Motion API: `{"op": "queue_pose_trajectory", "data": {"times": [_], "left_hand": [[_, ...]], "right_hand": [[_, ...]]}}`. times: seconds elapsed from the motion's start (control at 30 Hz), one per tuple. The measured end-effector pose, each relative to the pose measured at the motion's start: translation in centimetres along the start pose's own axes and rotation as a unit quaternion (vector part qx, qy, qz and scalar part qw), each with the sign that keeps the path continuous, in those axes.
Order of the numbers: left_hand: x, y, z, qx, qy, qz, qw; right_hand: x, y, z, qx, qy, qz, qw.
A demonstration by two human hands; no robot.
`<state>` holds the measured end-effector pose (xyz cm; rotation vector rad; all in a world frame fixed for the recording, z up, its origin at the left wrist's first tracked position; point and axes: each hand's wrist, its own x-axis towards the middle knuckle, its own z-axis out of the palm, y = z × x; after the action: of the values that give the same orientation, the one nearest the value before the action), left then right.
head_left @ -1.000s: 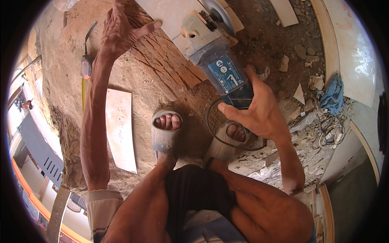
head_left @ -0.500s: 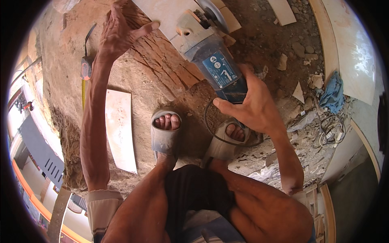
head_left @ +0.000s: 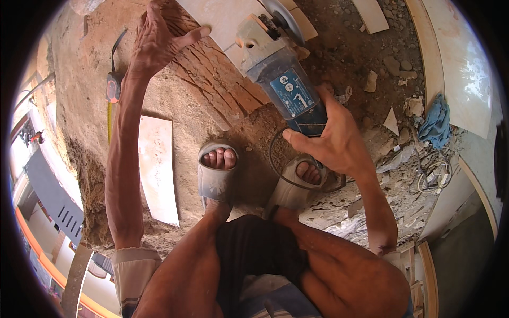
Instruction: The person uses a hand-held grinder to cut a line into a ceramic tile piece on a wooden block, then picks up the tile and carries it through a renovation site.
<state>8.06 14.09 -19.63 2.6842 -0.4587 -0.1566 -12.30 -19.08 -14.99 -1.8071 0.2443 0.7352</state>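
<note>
My right hand (head_left: 342, 135) is wrapped round the rear body of a blue-grey angle grinder (head_left: 290, 91). Its cutting disc (head_left: 283, 18) stands at the far right side of a pale tile (head_left: 214, 16). That tile lies over a grooved, reddish wooden block (head_left: 217, 82). At the tile's left edge, my left hand (head_left: 151, 47) bears on it, thumb stretched out onto the tile; the other fingers are bent and partly hidden at the top of the view. A black power cord (head_left: 271, 153) loops down from the grinder past my right sandal (head_left: 297, 185).
A tape measure (head_left: 113, 89) lies left of my left forearm. A cut tile strip (head_left: 158, 169) is beside my left sandal (head_left: 216, 169). To the right are a blue cloth (head_left: 435, 122), tangled cable (head_left: 437, 177), tile shards (head_left: 391, 122) and large leaning panels (head_left: 464, 69).
The grinder and my right hand have shifted slightly to the right and toward me. The tile and my left thumb have moved very slightly right.
</note>
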Motion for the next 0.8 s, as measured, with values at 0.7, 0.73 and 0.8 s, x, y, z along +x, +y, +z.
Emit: {"op": "queue_pose_trajectory", "data": {"times": [0.7,0.73,0.8], "left_hand": [[0.8,0.9,0.3,0.034,-0.018,-0.005,0.999],[0.7,0.7,0.2,0.042,-0.014,-0.001,0.999],[0.6,0.5,0.1,0.048,-0.004,0.006,0.999]], "right_hand": [[-0.2,0.6,-0.5,-0.008,0.014,-0.005,1.000],[-0.2,0.6,-0.5,-0.007,0.012,-0.006,1.000],[-0.2,0.4,-0.6,0.006,0.000,0.011,1.000]]}}
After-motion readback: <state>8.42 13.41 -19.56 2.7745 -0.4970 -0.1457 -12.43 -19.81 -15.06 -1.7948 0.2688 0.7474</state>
